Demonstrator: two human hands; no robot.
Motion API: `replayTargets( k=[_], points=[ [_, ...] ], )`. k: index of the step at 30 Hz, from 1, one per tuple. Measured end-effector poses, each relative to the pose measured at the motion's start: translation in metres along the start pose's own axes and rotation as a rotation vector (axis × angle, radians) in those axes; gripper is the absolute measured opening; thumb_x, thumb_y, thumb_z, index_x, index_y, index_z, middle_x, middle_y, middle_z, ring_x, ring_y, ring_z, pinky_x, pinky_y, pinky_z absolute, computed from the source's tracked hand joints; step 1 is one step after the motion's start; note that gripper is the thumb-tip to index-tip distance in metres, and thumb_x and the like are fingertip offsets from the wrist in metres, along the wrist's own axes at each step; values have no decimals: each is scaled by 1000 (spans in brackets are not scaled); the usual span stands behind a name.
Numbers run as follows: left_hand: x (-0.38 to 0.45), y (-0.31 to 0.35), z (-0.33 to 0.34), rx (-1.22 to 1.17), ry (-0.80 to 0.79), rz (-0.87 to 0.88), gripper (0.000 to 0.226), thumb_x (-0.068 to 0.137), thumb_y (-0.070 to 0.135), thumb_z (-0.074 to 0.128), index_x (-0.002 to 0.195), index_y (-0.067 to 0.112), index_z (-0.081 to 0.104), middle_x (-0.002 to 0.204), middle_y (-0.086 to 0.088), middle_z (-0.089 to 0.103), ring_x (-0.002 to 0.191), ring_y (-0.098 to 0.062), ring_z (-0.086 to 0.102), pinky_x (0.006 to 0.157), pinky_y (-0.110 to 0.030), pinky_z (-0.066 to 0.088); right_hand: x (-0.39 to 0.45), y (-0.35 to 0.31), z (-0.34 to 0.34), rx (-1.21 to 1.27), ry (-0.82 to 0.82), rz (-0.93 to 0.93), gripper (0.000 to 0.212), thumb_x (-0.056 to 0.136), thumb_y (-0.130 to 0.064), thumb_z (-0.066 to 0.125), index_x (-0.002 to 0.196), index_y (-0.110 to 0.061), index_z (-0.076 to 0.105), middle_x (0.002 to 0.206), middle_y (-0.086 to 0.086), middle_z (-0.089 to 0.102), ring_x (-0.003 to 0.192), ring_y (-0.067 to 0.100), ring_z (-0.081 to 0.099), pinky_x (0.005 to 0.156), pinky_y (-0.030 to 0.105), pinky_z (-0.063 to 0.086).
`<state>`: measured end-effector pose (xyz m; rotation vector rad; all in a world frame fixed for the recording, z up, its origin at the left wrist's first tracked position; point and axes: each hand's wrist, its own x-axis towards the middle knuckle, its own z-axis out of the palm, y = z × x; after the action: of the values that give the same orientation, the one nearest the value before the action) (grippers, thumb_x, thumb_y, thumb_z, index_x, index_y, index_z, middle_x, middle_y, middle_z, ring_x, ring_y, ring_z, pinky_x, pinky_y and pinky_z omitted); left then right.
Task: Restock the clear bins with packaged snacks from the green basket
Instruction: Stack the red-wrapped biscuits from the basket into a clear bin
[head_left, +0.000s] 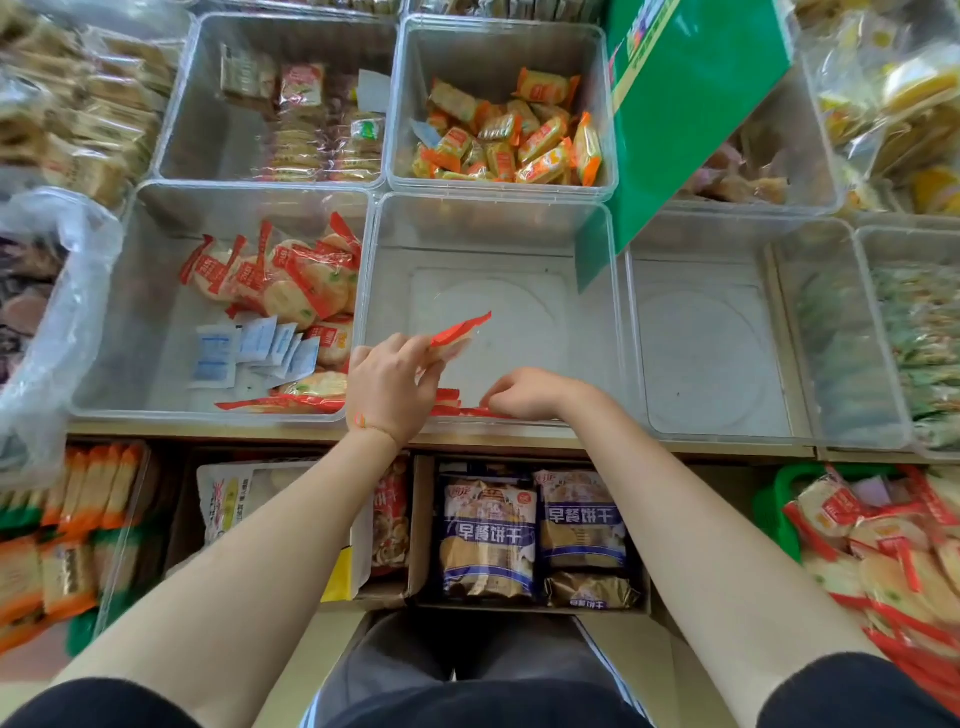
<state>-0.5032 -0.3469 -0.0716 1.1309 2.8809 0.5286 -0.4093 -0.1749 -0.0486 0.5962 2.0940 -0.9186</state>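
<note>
Head view. A red-edged snack packet (457, 338) is shown pinched between the thumb and fingertips of the left hand (392, 387), held just above the near wall of the middle clear bin (493, 223). The right hand (524, 392) is curled, knuckles up, just right of that grip and low inside the same bin, its fingers closed on or against a few red packets (457, 408) lying along the near edge; whether one is actually held cannot be told. Beyond the grip the bin floor is bare. Left of the grip, a second bin (104, 364) is partly filled with like packets and several small white sachets (249, 348). The green basket (789, 525), heaped with the same packets, lies well right of and below the hands. One packet is counted in the left grip, two hands, and roughly three packets at the bin's near edge. The packet is judged light, its film slippery and crinkly, its rice cracker brittle; it is best taken by the flat sealed end, without squeezing the middle.
</note>
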Motion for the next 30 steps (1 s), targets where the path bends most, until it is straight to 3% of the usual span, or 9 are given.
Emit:
replayTargets(
  k=[6, 9, 16, 18, 20, 22, 25, 27, 30],
  points=[
    [-1, 1, -4, -8, -31, -2, 11, 89, 34, 65, 90, 23, 66, 79, 3, 65, 69, -25, 60, 73, -34, 32, -19, -2, -7, 19, -36, -38, 41, 97, -18, 40, 128, -25, 66, 141, -5, 58, 131, 16, 49, 115, 34, 34],
    [-1, 2, -6, -21, -52, -8, 10, 89, 33, 65, 90, 23, 65, 80, 4, 66, 71, -24, 61, 74, -34, 31, -27, -5, -6, 50, -48, -45, 43, 96, -12, 39, 125, -25, 68, 140, -5, 58, 130, 15, 49, 111, 29, 35],
    [0, 4, -8, -5, -65, 0, 12, 90, 35, 64, 94, 24, 65, 83, 4, 68, 75, -22, 62, 73, -31, 27, -22, -8, -5, 62, -34, -14, 39, 96, -16, 40, 115, -26, 73, 137, -2, 60, 128, 18, 51, 110, 33, 37],
    [0, 3, -8, 6, -69, 0, 13, 91, 36, 63, 96, 24, 65, 84, 5, 69, 77, -22, 62, 73, -31, 27, -19, -4, -10, 69, 81, -20, 33, 97, -18, 44, 114, -22, 72, 132, 0, 62, 125, 21, 54, 105, 33, 42],
    [0, 3, -8, 7, -74, -1, 14, 91, 37, 62, 97, 24, 65, 85, 5, 69, 78, -21, 63, 74, -32, 28, -19, 0, -17, 174, 344, -36, 24, 94, -18, 52, 115, -21, 65, 121, 3, 63, 114, 23, 58, 91, 32, 47],
    [0, 3, -8, -1, -71, 7, 15, 91, 37, 63, 97, 23, 65, 86, 5, 69, 79, -22, 63, 73, -33, 30, -23, -1, -24, 342, 542, -126, 37, 90, -18, 62, 125, -25, 53, 123, 4, 55, 108, 19, 56, 85, 31, 46],
    [0, 3, -10, -7, -71, 20, 16, 92, 39, 61, 98, 24, 64, 87, 5, 69, 81, -22, 64, 73, -34, 30, -23, -15, -30, 300, 496, -306, 56, 86, -21, 73, 137, -31, 51, 132, 3, 47, 113, 12, 46, 96, 28, 39],
    [0, 4, -11, -1, -80, 22, 19, 94, 43, 58, 98, 25, 63, 88, 5, 69, 83, -22, 63, 73, -34, 28, -12, -24, -26, 225, 445, -343, 35, 87, -18, 73, 120, -25, 66, 122, 2, 58, 108, 14, 53, 100, 30, 43],
    [0, 5, -9, 11, -110, -8, 35, 94, 49, 50, 118, 25, 60, 101, 4, 71, 96, -21, 63, 79, -34, 29, -6, -24, -25, 347, 465, -295, 16, 91, -15, 67, 106, -18, 70, 98, -1, 68, 93, 16, 61, 85, 30, 49]
  ],
)
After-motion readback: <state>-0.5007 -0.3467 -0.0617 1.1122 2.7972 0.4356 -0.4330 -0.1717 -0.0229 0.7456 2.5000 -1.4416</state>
